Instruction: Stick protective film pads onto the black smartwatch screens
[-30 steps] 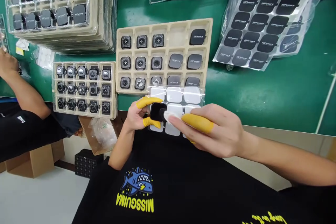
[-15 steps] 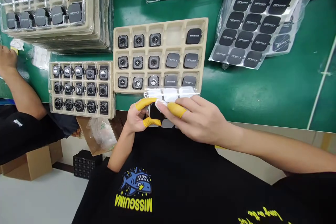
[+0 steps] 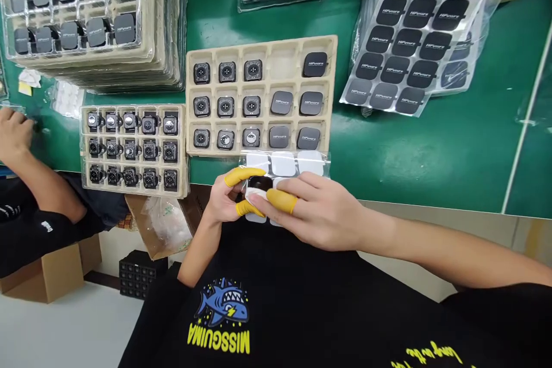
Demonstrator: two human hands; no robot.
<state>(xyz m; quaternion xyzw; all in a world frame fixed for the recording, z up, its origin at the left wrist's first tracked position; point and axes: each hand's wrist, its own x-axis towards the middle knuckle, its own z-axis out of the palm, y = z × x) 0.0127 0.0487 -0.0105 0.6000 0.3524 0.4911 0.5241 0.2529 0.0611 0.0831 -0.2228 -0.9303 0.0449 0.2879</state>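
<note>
L hand (image 3: pixel 222 198) grips blk watch (image 3: pixel 260 182), R hand (image 3: pixel 321 211) pinches what's prob. a white cloth (image 3: pixel 257 193) against it.

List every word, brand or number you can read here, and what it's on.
"HiFuture": dark square films in the middle tray, on the right-hand sheet and the upper-left tray stack.
"MISSGUIMA": black shirt, upside down.
"Long in the": same shirt, upside down; lettering below cut off.
Co-worker's sleeve: too blurred to read.
Numbers: none legible.
</note>
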